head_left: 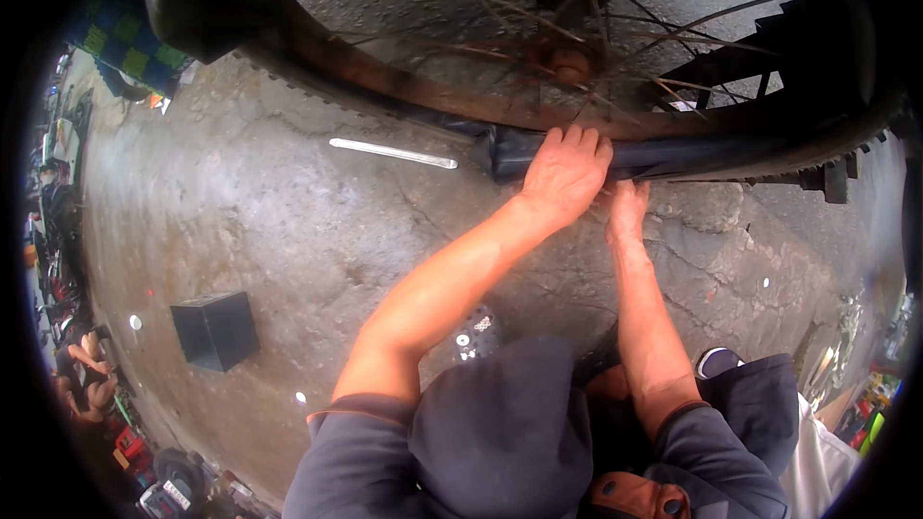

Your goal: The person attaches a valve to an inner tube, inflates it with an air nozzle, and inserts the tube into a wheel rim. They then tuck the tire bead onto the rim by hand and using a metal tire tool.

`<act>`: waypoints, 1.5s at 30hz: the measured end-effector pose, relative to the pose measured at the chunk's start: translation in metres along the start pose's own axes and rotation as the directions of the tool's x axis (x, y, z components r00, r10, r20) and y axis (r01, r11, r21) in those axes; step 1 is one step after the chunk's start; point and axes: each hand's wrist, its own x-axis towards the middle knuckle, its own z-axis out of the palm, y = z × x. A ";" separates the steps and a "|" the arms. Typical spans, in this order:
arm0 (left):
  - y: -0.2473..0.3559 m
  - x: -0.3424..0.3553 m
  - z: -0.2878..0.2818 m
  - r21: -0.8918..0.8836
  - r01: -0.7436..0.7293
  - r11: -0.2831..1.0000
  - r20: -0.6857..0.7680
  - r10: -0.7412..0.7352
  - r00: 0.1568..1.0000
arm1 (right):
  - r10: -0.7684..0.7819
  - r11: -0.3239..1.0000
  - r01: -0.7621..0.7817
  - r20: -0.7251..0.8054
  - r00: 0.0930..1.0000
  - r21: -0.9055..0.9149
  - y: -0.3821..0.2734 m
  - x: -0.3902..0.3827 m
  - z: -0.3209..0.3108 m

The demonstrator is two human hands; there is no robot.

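A spoked wheel with a rusty rim (423,86) stands in front of me, its knobby tyre (870,139) running along the bottom. A smooth black inner tube (711,152) bulges out along the lower rim. My left hand (567,171) lies over the tube with its fingers curled round the upper side. Close beside it, lower and to the right, my right hand (627,210) is closed at the tyre's lower edge; its fingertips are partly hidden there. A flat silver bar (394,154), like a tyre lever, lies on the ground left of my hands.
On the cracked concrete ground (260,221) stands a dark box-shaped block (216,330) at the left. A green and dark checked cloth (125,38) hangs at the far left. Another person (87,370) sits at the left edge, near a small wheel (180,471). Clutter lines the right edge.
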 end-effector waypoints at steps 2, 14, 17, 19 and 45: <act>0.000 0.000 -0.005 -0.001 0.046 0.999 0.110 -0.045 0.993 | 0.040 0.999 -0.041 0.034 0.999 0.026 0.003 -0.001 0.001; 0.027 0.058 0.019 -0.172 0.029 0.985 0.187 0.004 0.982 | -0.106 0.994 0.105 0.179 0.978 0.016 0.046 0.001 0.008; 0.030 0.064 0.025 -0.208 0.119 0.971 0.133 -0.092 0.987 | -0.045 0.994 0.027 0.176 0.983 0.108 0.060 0.005 0.009; 0.031 0.067 0.024 -0.142 0.117 0.983 0.168 -0.093 0.981 | -0.018 0.988 -0.010 0.180 0.983 0.152 0.067 0.006 0.010; -0.056 -0.023 0.015 0.014 0.124 0.992 -0.015 -0.124 0.992 | 0.046 0.996 -0.043 -0.035 0.998 0.073 0.020 -0.013 0.022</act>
